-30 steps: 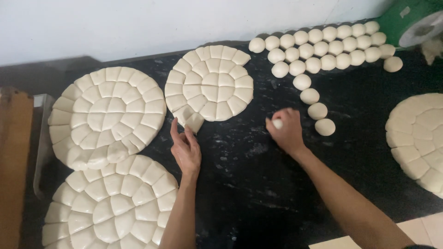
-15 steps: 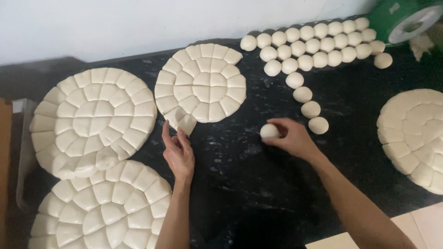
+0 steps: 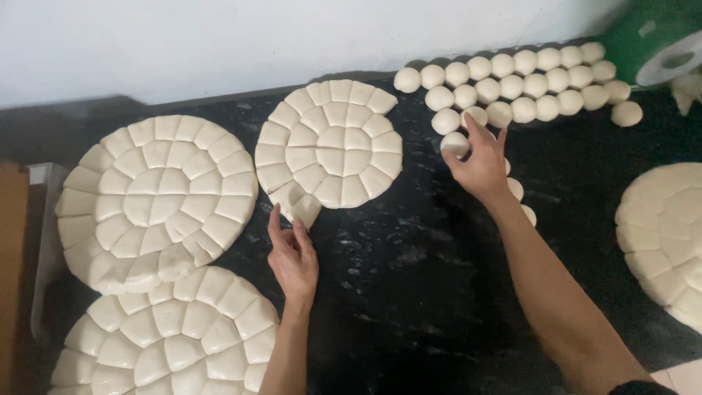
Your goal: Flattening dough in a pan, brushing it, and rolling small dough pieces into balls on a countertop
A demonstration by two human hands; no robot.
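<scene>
Pale dough ball point(image 3: 455, 143) sits at our right hand's point(image 3: 482, 164) fingertips, pinched lightly between thumb and fingers, at the near end of the rows of finished balls point(image 3: 523, 84) along the back of the bench point(image 3: 439, 292). We cannot tell whether it already rests on the bench or is just above it. Our left hand point(image 3: 292, 256) lies open, holding nothing, fingertips touching a cut wedge point(image 3: 303, 208) at the near edge of the small scored dough disc point(image 3: 329, 143).

Progress, as we judge it: two full rows of balls plus a short column running toward us, partly hidden under the right wrist, are done. The small disc has lost a few outer wedges at its lower left; most of it is uncut from the round. Three more scored discs are untouched: one large point(image 3: 157, 201) at left, another point(image 3: 164, 340) below it and overlapped by it, one point(image 3: 665, 234) at the right edge. We estimate well under half complete.

A green roll point(image 3: 654, 40) stands at far right, beyond the rows.
</scene>
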